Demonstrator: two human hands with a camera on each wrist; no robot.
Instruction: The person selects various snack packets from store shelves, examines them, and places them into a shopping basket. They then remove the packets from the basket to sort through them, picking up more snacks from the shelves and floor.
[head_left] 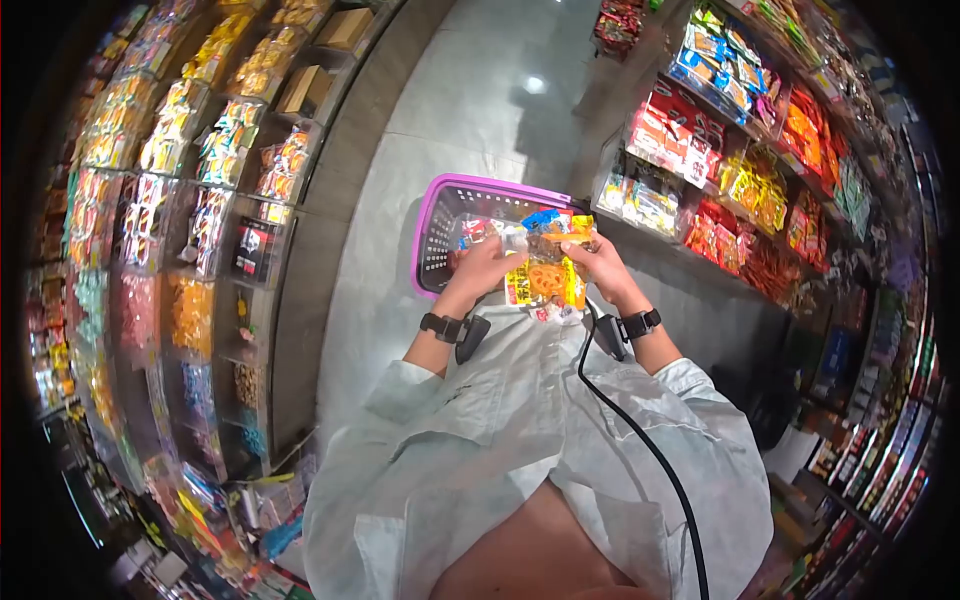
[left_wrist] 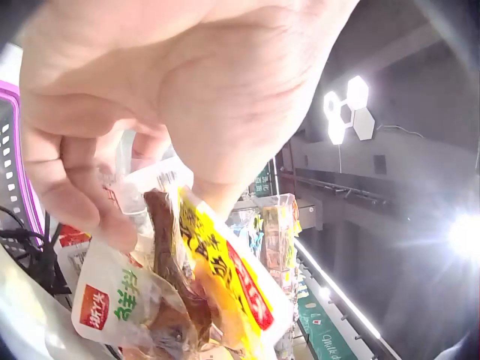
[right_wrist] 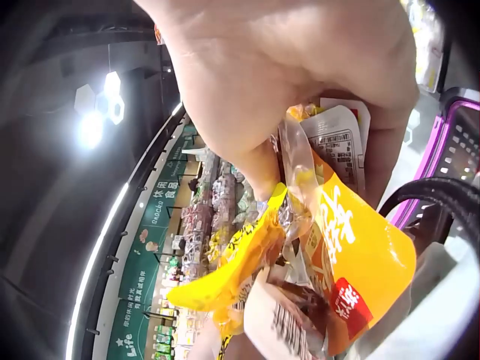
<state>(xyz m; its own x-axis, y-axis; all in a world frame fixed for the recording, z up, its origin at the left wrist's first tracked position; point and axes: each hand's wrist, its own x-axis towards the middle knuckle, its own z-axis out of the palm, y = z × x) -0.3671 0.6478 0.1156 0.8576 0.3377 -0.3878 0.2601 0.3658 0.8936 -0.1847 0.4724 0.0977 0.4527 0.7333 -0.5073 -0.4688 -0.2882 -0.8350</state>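
Note:
In the head view, several snack packets [head_left: 547,282] are bunched between both hands above a purple-rimmed basket [head_left: 432,215]. The left hand [head_left: 482,268] grips the bunch from the left; the left wrist view shows its fingers curled by a clear packet with brown meat [left_wrist: 176,307] and a yellow packet [left_wrist: 225,262]. From the right, the right hand [head_left: 608,268] holds the bunch, its thumb against a yellow packet [right_wrist: 240,281] in the right wrist view. An orange packet [right_wrist: 367,255] and a white-backed one [right_wrist: 337,142] lie within that hand. Some fingertips are hidden behind packets.
Bins of wrapped snacks [head_left: 190,315] line the left side. Shelves with bagged snacks [head_left: 670,135] stand at the right. Grey floor [head_left: 430,110] shows between them. A black cable [head_left: 650,440] runs down from near the right wrist across the light clothing.

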